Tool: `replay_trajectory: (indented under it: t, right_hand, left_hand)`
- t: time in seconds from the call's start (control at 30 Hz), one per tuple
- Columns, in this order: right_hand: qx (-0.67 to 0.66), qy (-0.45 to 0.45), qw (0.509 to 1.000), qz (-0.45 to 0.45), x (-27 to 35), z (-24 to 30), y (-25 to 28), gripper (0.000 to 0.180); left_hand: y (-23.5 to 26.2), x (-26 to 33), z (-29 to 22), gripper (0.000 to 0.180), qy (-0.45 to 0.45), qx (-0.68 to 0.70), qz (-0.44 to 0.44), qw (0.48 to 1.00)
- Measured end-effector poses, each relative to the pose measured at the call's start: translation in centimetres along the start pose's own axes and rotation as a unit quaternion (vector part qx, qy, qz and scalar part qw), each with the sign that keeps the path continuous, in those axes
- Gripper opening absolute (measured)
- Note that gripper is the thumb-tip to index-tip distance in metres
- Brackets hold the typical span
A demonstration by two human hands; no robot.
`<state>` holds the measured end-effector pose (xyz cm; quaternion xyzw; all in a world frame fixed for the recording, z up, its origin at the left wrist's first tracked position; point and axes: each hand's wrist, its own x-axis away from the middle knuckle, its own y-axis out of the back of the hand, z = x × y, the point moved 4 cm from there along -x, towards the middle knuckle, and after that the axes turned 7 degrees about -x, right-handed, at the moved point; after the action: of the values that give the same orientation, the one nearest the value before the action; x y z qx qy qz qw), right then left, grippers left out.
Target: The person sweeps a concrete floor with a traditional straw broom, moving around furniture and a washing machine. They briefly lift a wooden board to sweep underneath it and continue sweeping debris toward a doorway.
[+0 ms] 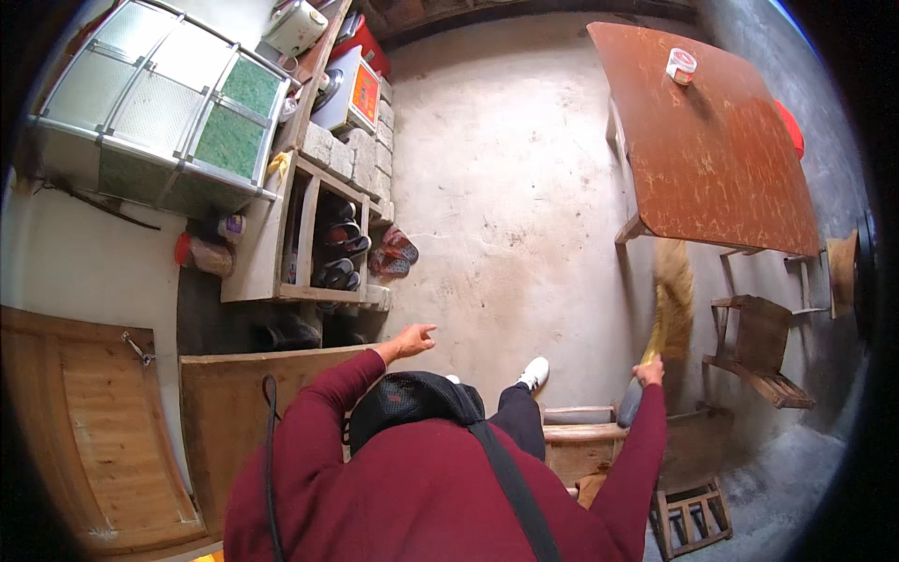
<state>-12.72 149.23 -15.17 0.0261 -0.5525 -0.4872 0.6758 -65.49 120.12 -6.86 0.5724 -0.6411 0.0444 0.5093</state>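
Note:
My right hand (pixel 648 373) is closed around the narrow neck of a straw broom (pixel 676 286). The bristles fan out ahead of it, beside the near edge of the brown table (pixel 716 140), and look a little blurred. A grey rounded piece (pixel 629 405) shows just behind the grip; I cannot tell if it belongs to the broom. Over the floor left of my body, my left hand (pixel 409 342) is held out with nothing in it, at least the forefinger stretched to the right. A wooden panel (pixel 272 367) lies beneath that forearm.
A shoe rack (pixel 323 293) and red-brown slippers (pixel 393 253) stand on the left, near a glass-panelled cabinet (pixel 164 94). To the right are a small wooden chair (pixel 760 342) and a tub (pixel 682 66) on the table. A wooden bench (pixel 585 433) is close behind my right foot.

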Motion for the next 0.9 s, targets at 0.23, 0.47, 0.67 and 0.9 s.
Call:
replay_trajectory:
  t: [0.23, 0.47, 0.67, 0.9]
  right_hand:
    - [0.024, 0.063, 0.994, 0.085, 12.8, -5.3, -4.9, 0.083]
    - [-0.095, 0.074, 0.99, 0.075, 20.9, -6.8, -0.9, 0.086]
    - [-0.121, 0.046, 0.99, 0.051, 16.0, -9.2, -4.6, 0.073]
    - [-0.207, 0.073, 0.947, 0.233, 16.4, -0.8, -13.0, 0.056]
  left_hand:
    - [-0.1, -3.8, -1.7, 0.052, -0.032, 0.014, -0.003, 0.999]
    - [-2.8, -6.0, -2.7, 0.05, -0.049, 0.098, 0.047, 0.993]
    - [-1.9, -5.6, -4.9, 0.055, -0.052, 0.03, 0.07, 0.996]
    - [-0.9, -3.1, -2.7, 0.053, -0.029, 0.055, 0.062, 0.996]
